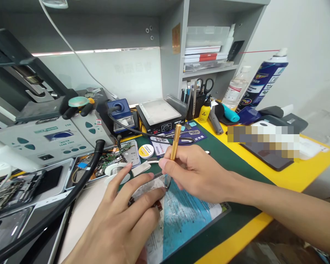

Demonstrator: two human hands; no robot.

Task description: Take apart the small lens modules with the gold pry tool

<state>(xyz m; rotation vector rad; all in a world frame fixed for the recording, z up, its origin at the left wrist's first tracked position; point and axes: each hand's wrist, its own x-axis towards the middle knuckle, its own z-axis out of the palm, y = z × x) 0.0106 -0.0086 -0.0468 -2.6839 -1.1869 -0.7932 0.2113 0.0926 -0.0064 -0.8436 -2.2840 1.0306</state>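
At the left edge of the desk [313, 172] sits a grey machine [52, 137] with buttons. A thick black hose [71, 194] curves from it toward the near edge. Just right of the hose lies a tray of circuit boards [110, 161], with a white roll of solder wire [117, 171] beside it.

The left hand [118, 223] lies flat near the front edge of the desk. Its fingers are spread out and press down on a small silvery part [147, 189]. It does not grip anything; it only holds the part still. The part lies on a blue and white sheet [181, 220], right between the two hands, under the left fingertips.

The right hand [195, 174] is just to the right of the part. Its fingers are closed around a gold tool [176, 143], held like a pen. The tool stands nearly upright, and its tip comes down onto the part, close to the left fingertips.

Behind the hands, near the middle of the desk, stand a small round tin [146, 150] and a black hot plate [161, 115]. Further right, near the back corner, stand a clear bottle [236, 88] and a blue spray can [266, 80]. A dark phone [269, 156] lies flat on the yellow right edge.
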